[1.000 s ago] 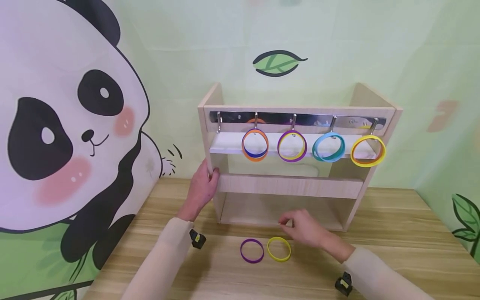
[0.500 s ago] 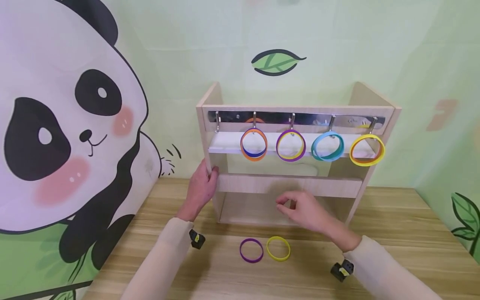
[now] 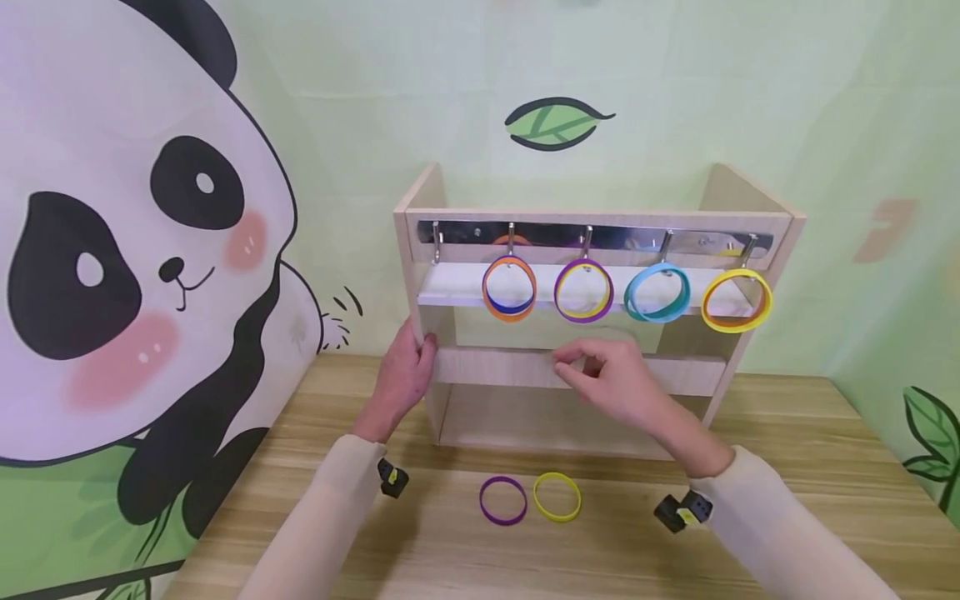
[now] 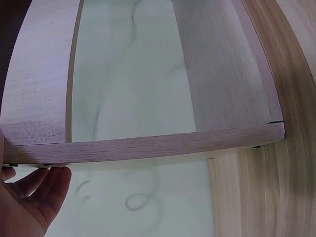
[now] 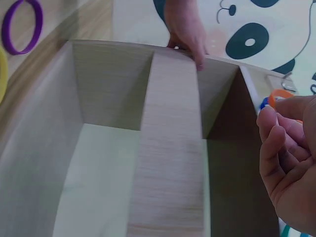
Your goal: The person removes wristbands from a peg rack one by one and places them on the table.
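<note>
A light wooden shelf unit (image 3: 517, 367) stands on the table, with a metal hook rail (image 3: 622, 237) across its top. My left hand (image 3: 405, 367) grips the unit's left side panel (image 4: 163, 147), thumb in front. My right hand (image 3: 611, 375) is raised before the middle crossbar, fingers loosely curled, thumb and index tips close together, nothing visible between them. Above it hang orange and blue silicone wristbands (image 3: 489, 304), purple and yellow ones (image 3: 558, 304), light blue and teal ones (image 3: 686, 292), and yellow and orange ones (image 3: 767, 312). The leftmost hook (image 3: 437, 246) carries none.
On the table (image 3: 420, 550), in front of the unit, lie a purple wristband (image 3: 482, 504) and a yellow wristband (image 3: 580, 504), side by side. A white shelf board (image 3: 457, 285) sits behind the hanging bands. A panda-printed wall (image 3: 300, 208) rises at the left and back.
My right hand has risen from beside the yellow wristband near the table to the height of the crossbar. My left hand keeps its grip on the side panel; the wristbands have stayed put.
</note>
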Demonstrator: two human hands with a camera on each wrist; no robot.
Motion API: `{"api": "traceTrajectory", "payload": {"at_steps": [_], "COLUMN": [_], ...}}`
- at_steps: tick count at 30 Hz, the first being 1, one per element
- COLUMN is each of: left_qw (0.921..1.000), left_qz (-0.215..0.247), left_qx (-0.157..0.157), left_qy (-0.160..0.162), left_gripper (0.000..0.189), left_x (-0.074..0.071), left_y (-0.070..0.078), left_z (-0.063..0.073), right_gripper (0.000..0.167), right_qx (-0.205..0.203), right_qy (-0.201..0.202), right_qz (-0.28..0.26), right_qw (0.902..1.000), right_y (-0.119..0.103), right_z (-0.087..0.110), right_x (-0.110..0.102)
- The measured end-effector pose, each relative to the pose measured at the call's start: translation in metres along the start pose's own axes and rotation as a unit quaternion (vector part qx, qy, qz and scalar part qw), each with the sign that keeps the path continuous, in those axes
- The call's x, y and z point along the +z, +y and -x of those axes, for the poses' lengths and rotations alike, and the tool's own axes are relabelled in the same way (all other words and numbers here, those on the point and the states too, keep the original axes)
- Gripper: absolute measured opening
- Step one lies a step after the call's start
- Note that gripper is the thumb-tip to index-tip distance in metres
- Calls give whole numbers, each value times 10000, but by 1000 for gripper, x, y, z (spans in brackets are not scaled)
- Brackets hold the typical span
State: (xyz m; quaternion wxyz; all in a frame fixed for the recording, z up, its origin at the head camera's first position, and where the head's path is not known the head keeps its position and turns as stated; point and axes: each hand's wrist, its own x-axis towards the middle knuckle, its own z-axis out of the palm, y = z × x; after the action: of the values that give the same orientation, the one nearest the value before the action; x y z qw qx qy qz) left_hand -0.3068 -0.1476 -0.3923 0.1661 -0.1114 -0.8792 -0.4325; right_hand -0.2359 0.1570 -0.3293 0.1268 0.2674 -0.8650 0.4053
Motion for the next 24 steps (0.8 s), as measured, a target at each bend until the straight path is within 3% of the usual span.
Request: {"api": "traceTrajectory", "payload": {"at_steps": [13,20,24], "left_qw": [10000,9999,9999], "left_qz": [39,99,69], "left_qx": [38,20,29], "left_qy": [77,101,109], "left_gripper": [51,53,52], "left_x": [2,1,2], "left_y": [-1,0,-1], "left_z": [0,0,0], "right_gripper": [14,15,19], "right_qx": [-627,-638,-499], "right_qy": [673,1132,1187], "right_qz": [-36,251,388], "right_qw": [9958,9912,9909], "right_y": [-25,-39,-41], "right_z": [-17,-31,-40], "right_x": [-6,-6,-7]}}
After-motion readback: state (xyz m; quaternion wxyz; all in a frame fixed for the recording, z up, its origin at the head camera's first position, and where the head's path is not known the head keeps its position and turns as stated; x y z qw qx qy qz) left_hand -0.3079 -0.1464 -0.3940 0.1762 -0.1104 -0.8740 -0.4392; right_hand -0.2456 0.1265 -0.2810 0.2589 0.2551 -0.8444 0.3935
